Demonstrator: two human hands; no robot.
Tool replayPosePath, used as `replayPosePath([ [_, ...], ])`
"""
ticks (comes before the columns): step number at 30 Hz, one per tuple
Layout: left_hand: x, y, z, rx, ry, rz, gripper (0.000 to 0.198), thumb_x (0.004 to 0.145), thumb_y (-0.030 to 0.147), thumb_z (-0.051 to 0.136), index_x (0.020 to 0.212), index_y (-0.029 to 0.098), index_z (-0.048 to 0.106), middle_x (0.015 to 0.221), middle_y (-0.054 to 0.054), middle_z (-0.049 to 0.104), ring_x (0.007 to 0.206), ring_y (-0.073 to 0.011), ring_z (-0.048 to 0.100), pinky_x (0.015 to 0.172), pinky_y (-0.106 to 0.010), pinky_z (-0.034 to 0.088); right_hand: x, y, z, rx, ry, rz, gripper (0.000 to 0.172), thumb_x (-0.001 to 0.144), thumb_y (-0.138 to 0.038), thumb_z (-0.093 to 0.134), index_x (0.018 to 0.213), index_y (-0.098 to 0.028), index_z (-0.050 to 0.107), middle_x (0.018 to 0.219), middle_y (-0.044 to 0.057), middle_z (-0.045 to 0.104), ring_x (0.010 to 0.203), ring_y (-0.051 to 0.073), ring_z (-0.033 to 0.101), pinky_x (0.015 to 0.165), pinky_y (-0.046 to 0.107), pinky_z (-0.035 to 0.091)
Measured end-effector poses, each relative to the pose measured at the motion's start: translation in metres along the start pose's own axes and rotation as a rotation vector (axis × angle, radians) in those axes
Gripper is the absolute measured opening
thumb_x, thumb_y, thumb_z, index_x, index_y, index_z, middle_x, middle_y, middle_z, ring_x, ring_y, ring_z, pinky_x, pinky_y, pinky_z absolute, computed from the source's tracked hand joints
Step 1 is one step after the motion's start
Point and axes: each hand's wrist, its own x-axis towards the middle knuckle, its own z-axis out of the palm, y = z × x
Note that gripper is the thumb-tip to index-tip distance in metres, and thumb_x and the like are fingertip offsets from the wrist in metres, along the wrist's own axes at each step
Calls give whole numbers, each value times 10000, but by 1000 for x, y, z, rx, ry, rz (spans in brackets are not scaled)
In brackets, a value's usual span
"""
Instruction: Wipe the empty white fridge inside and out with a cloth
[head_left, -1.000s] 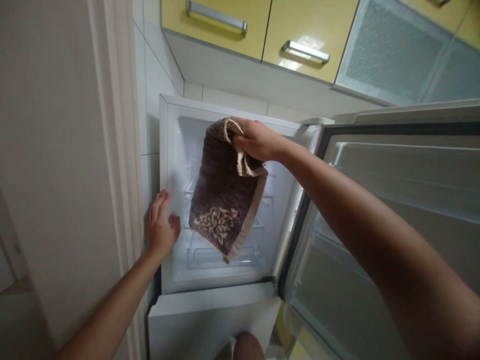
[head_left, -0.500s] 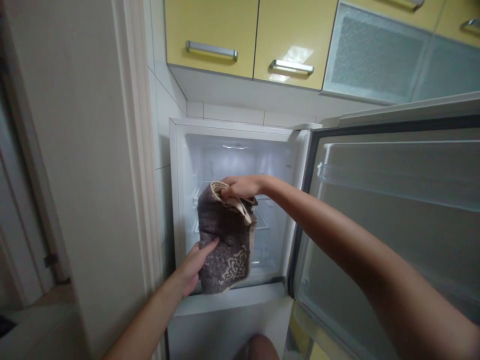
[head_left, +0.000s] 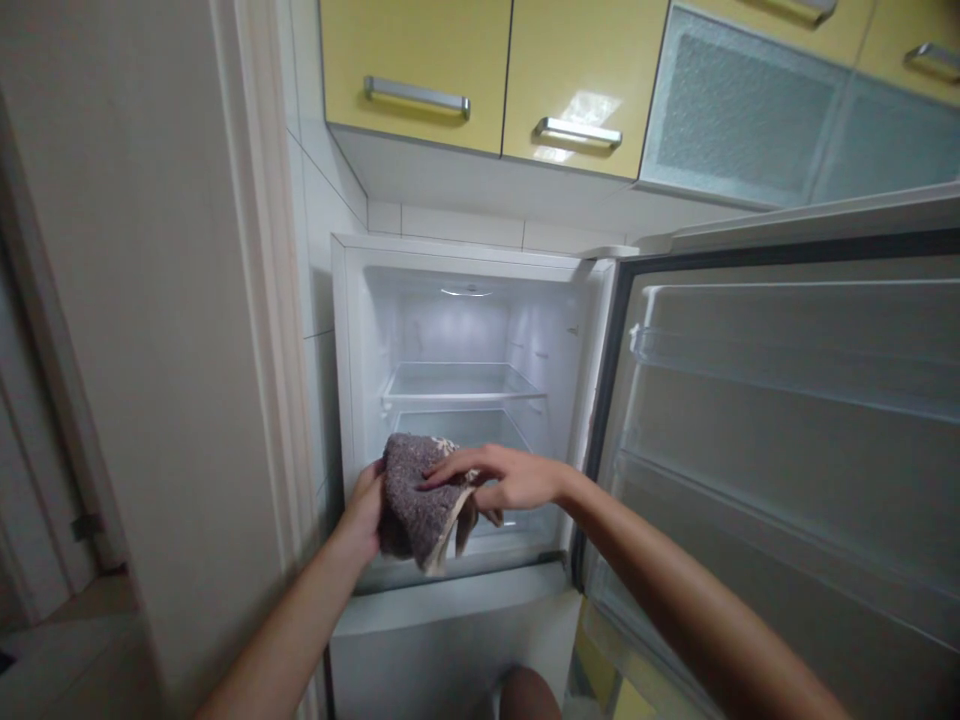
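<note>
A grey-brown towel with a pale edge and a light pattern is bunched up in front of the refrigerator. My left hand grips it from the left side, with the fingers hidden behind the cloth. On top and to the right, my right hand lays its fingers over the towel, the thumb lower near the pale edge. Part of the cloth hangs down below the two hands.
The refrigerator door stands wide to the right, with clear door racks. Inside are glass shelves. Yellow cabinets hang overhead. A white door frame rises close on the left. A knee shows at the bottom.
The towel hung long and has been folded into a smaller bundle. My right hand has come down from its top edge onto the bundle, uncovering the shelves. My left hand has shifted slightly left.
</note>
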Motion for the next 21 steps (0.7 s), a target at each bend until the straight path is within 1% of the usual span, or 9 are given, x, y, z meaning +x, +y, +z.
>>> replayPosePath([
  [2,-1,8,1,59,-19,35,430,525,327,943,881,175,756,749,-28,791,734,-261,762,671,-339,608,-15,13,19,133,79,-92,453,926,-345,711,1374,-306,759,1520,66,654,1444,284,591,1099,398,556],
  [4,-2,16,4,117,-45,65,470,459,291,972,863,162,769,762,-33,795,747,-263,755,651,-312,579,-24,30,39,202,293,-132,450,966,-444,718,1398,-319,729,1554,87,613,1475,278,557,1119,420,551],
  [6,-5,21,9,206,-107,102,453,491,296,969,884,164,786,796,-37,805,800,-273,761,677,-310,576,-28,47,53,144,592,-97,536,942,-497,777,1444,-334,681,1577,102,567,1480,277,537,1173,462,515],
  [8,-9,24,15,315,-203,143,388,581,341,935,908,180,803,839,-42,816,881,-289,768,752,-335,596,-28,58,58,11,767,-38,733,855,-526,880,1513,-336,619,1639,116,492,1541,301,454,1288,527,381],
  [11,-12,27,24,446,-337,185,278,658,369,882,870,200,817,874,-51,824,962,-304,764,861,-371,605,-25,62,52,-19,675,14,974,739,-561,967,1587,-330,547,1596,126,542,1453,319,529,1270,539,381],
  [13,-13,27,27,512,-392,210,232,674,339,868,859,207,824,909,-54,831,992,-301,760,890,-367,594,-24,60,46,39,534,61,957,725,-570,971,1560,-307,585,1361,97,692,1170,269,667,1069,449,527],
  [15,-15,25,27,556,-444,197,232,677,319,870,877,209,831,946,-58,838,1017,-303,757,884,-356,587,-25,57,43,75,446,116,845,727,-559,968,1463,-264,675,1075,36,732,912,197,653,859,336,525],
  [17,-18,20,21,523,-475,113,286,689,360,879,930,212,837,979,-63,844,1056,-313,755,888,-360,588,-26,58,43,95,448,153,746,722,-539,968,1363,-233,737,922,-3,693,818,162,601,765,283,462],
  [21,-29,2,10,302,-441,-150,574,810,668,758,1134,198,816,1118,-105,841,1135,-339,756,966,-430,600,-25,68,45,119,577,201,694,718,-470,963,1332,-233,741,929,-15,681,829,158,602,758,269,439],
])
